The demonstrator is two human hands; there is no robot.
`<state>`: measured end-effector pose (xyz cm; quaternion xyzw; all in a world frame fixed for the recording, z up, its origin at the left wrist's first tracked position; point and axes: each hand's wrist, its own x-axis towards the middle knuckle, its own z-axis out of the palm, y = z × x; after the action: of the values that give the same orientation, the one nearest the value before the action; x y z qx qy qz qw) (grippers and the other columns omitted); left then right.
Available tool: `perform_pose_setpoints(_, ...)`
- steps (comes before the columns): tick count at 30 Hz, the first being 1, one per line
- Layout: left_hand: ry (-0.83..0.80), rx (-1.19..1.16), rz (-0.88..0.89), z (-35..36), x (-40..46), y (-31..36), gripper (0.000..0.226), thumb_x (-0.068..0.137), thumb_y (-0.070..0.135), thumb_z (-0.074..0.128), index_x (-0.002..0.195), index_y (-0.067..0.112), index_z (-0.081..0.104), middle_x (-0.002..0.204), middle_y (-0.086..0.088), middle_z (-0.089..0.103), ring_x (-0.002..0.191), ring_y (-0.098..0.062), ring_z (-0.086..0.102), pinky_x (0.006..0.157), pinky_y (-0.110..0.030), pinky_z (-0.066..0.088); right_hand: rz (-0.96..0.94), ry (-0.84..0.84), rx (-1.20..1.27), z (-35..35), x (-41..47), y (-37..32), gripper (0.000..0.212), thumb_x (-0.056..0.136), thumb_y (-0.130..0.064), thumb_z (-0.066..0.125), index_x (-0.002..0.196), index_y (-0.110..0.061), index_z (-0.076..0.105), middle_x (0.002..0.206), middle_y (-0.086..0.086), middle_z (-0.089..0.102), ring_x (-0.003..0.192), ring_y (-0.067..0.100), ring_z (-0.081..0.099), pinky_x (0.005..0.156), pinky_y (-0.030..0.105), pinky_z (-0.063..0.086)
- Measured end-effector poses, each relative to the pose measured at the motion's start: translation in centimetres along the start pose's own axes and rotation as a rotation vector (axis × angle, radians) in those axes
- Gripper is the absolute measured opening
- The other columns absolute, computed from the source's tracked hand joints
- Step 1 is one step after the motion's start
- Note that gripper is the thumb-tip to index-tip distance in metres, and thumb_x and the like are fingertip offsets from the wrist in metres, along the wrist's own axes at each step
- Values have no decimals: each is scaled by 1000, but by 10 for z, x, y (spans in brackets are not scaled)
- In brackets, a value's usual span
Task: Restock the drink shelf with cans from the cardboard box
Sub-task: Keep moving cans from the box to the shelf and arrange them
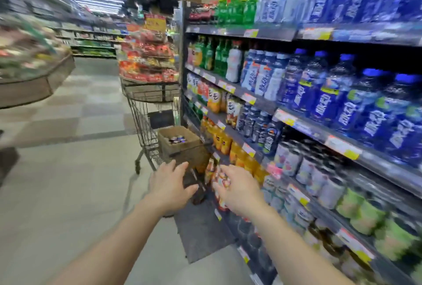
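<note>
Beyond the fingers of both hands, up the aisle: cardboard box [178, 141], open-topped, a few cans [177, 139] visible inside, sitting just beside a wire shopping cart [146, 125] and close against the foot of the drink shelf [285, 113]. Well apart from either hand, untouched.

Left hand [170, 184] stretched forward, fingers [182, 167] spread and relaxed, grasping nothing. Right hand [237, 190] stretched forward beside it, fingers [222, 176] loosely bent and released, nothing held, though blurred at the tips.

Right of the right-hand fingers: shelf rows packed with blue bottles [324, 93] higher up, orange juice bottles [237, 152] just past the fingertips, pale and green cans [360, 207] lower down on the near side. Green bottles [237, 8] on the top row farther along. Yellow price tags [342, 147] along the shelf edges.

Below both hands: dark floor mat [201, 230] on a light tiled floor [68, 193]. Past the cart, farther from the left-hand fingers: stacked display of red-packaged goods [148, 61]. Far left of the left-hand fingers: blurred produce stand [29, 72].
</note>
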<state>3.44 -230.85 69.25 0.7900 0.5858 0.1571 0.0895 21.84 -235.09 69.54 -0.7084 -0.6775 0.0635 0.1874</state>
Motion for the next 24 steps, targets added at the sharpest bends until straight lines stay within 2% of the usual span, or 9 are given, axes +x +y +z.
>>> perform_pose_setpoints(3,9,101,-79,4,56,-47,76,85,64,45,150,31,21,159,-7,16,146,-30,10,118,-46,14,-59,-58,-100,39,78,-25,66,90,-60,43,148,-27,33,154,3,35,144,27,25,118,45,22)
perform_pose_setpoints(6,18,155,-129,-4,109,-88,72,88,59,45,148,30,18,160,-7,11,147,-30,4,118,-49,9,-89,-128,-103,63,149,-51,66,93,-56,43,151,-29,25,159,4,23,148,28,14,120,45,14)
perform_pose_setpoints(13,20,166,-198,-9,230,-174,73,90,57,44,150,31,13,162,-7,0,148,-31,-5,118,-50,1,-140,-142,-88,110,294,-105,67,93,-54,44,152,-29,22,161,3,17,149,27,8,119,47,8)
perform_pose_setpoints(19,-24,177,-122,5,355,-250,74,92,57,42,152,29,9,162,-8,-3,148,-31,-8,118,-51,-4,-86,-131,-99,167,418,-133,66,94,-55,43,151,-30,22,161,3,17,149,27,9,120,46,9)
perform_pose_setpoints(24,-74,235,16,1,458,-316,76,92,56,44,153,30,7,162,-7,-4,148,-30,-9,119,-51,-3,60,-122,-43,204,519,-161,64,95,-54,42,152,-32,21,163,2,12,150,25,4,120,45,5)
